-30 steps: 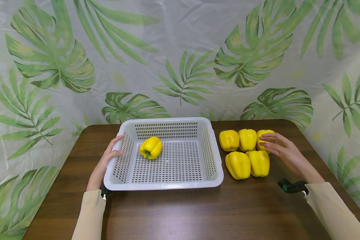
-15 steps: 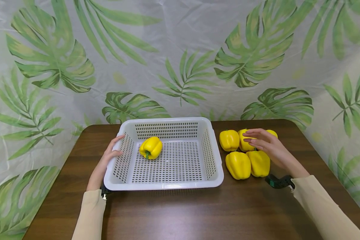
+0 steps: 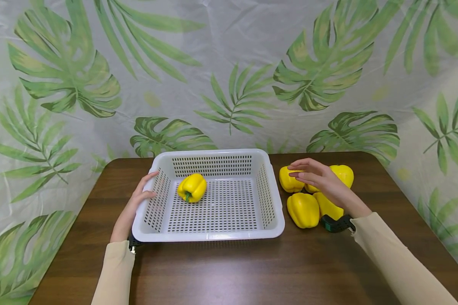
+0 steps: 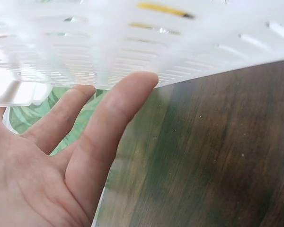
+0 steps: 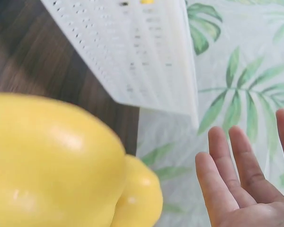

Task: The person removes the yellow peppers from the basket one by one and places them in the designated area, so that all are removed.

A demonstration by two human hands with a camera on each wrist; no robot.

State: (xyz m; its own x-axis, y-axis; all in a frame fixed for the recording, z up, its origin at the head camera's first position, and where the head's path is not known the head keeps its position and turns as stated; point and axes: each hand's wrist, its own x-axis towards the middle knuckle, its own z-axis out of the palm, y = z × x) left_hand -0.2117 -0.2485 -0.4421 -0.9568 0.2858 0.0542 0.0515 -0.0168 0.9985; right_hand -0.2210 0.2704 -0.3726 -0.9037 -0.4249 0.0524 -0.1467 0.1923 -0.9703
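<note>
A white perforated plastic basket [image 3: 210,236] stands on the table, with one yellow bell pepper [image 3: 192,187] lying on its floor. My left hand [image 3: 135,200] holds the basket's left side. Its thumb and index finger lie over the rim, and in the left wrist view other fingers [image 4: 111,111] meet the outer wall from below. To the right of the basket several yellow bell peppers [image 3: 303,210] sit close together in two rows. Over the back row hovers my right hand [image 3: 320,178], its fingers loose and holding nothing. It partly hides the peppers beneath.
A dark wooden table [image 3: 229,271] carries everything. Behind its far edge hangs a pale curtain [image 3: 244,55] with green leaf prints. In the right wrist view a large pepper [image 5: 52,156] fills the lower left, with the basket's side [image 5: 151,56] above.
My right hand has moved left across the back row of peppers, uncovering the rightmost one. The left hand, basket and the pepper inside have stayed put.
</note>
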